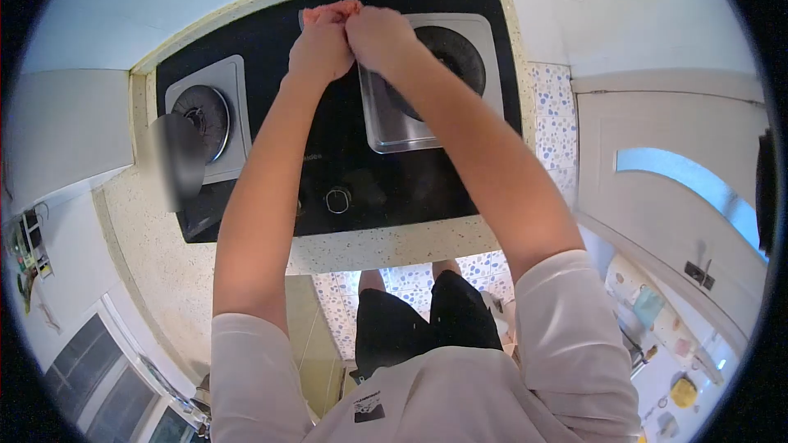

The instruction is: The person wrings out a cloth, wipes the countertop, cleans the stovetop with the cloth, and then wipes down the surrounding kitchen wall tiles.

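A pinkish-orange cloth (333, 11) is bunched up near the back edge of the black glass gas stove (275, 41). My left hand (320, 51) is closed on it, with the fingers mostly hidden behind the knuckles. Right beside it, my right hand (379, 37) is closed against the cloth's right end. Both hands sit over the stove's back middle, just left of the right burner (451, 57) and its square silver drip tray (394, 133). Part of that burner lies hidden behind my right forearm.
On the left is another burner (201, 115) with a silver plate, partly covered by a blurred grey shape (176, 162). A control knob (337, 199) sits at the stove's front. Speckled counter (394, 250) borders the stove, and a white door (665, 197) stands at right.
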Motion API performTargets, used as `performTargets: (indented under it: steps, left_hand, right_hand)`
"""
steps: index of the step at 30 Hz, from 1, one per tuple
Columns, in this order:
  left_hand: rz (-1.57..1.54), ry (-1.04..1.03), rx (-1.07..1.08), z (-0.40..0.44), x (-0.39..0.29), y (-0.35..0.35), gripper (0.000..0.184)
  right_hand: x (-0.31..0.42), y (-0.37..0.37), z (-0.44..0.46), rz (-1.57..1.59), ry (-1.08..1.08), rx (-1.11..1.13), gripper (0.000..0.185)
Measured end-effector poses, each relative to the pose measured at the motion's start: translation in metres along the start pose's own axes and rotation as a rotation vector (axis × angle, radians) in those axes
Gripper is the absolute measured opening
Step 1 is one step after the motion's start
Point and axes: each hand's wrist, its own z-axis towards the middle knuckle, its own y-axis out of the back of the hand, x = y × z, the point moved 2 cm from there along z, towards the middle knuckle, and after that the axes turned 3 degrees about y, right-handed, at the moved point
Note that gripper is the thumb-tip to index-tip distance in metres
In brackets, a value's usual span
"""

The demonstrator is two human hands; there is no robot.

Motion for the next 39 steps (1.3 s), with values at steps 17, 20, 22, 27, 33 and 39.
performTargets:
  steps: [17,20,22,27,33,39]
  left_hand:
    - [0.118,-0.217,0.085,0.055,-0.230,-0.017,0.032]
    - [0.129,-0.321,-0.193,0.034,-0.246,-0.054,0.027]
    - [-0.024,-0.275,0.047,-0.007,-0.256,-0.043,0.021]
    - [-0.245,-0.357,-0.058,-0.098,-0.244,-0.051,0.024]
    - [-0.081,-0.457,-0.034,-0.163,-0.229,-0.059,0.041]
    - [-0.272,-0.194,-0.025,-0.198,-0.150,-0.051,0.045]
  right_hand:
    - [-0.189,0.031,-0.126,0.080,-0.241,-0.060,0.026]
    - [-0.172,0.033,-0.168,0.122,-0.299,-0.105,0.036]
    - [-0.159,0.019,-0.204,0.139,-0.192,-0.294,0.041]
    - [-0.103,-0.012,-0.274,0.027,-0.163,-0.315,0.045]
    - [-0.037,-0.011,-0.311,-0.037,-0.206,-0.249,0.044]
    - [0.021,-0.058,-0.284,0.030,-0.120,-0.279,0.043]
